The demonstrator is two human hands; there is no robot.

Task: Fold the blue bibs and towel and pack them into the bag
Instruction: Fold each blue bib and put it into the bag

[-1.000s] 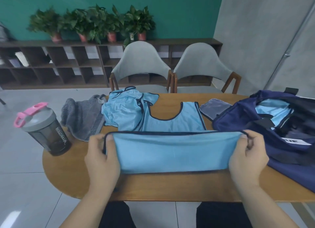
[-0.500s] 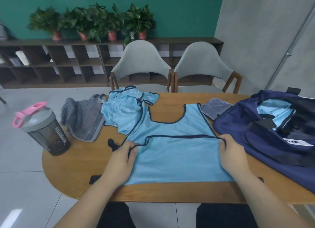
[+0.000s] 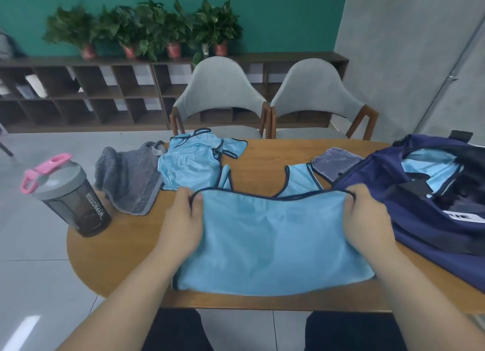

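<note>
A light blue bib (image 3: pixel 273 240) with dark trim lies on the wooden table (image 3: pixel 115 259) in front of me. My left hand (image 3: pixel 181 224) pinches its folded edge at the left corner and my right hand (image 3: pixel 364 219) pinches the right corner. The bib's shoulder straps (image 3: pixel 299 180) show beyond that edge. A second blue bib (image 3: pixel 191 164) lies crumpled at the far left. Beside it sits a grey towel (image 3: pixel 131 182). The navy bag (image 3: pixel 420 206) stands open at the right, with blue fabric (image 3: pixel 430 164) inside.
A grey shaker bottle (image 3: pixel 70 196) with a pink lid stands at the table's left edge. A grey pouch (image 3: pixel 333 161) lies against the bag. Two grey chairs (image 3: pixel 220 98) face the far side, with shelving and potted plants behind.
Both hands laid the bib flat, then took hold of its near part and carried it away from me over the upper part. The hands now sit farther apart and higher.
</note>
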